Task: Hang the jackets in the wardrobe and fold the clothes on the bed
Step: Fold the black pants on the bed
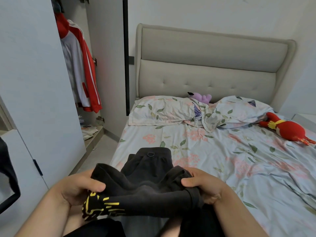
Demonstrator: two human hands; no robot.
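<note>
Head view: my left grip [80,187] and right grip [203,183] each clutch the black garment [145,187] with yellow print, thumbs on top, fingers curled under its cloth. Its far end lies on the near edge of the bed [222,151]. A red-and-white jacket [80,65] hangs in the open wardrobe [106,74] to my left.

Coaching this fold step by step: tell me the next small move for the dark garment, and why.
Probably lay the held edge forward over the part on the bed. The left hand and right hand each pinch the near edge of the dark garment, raised and bunched, while its far end lies flat.
</note>
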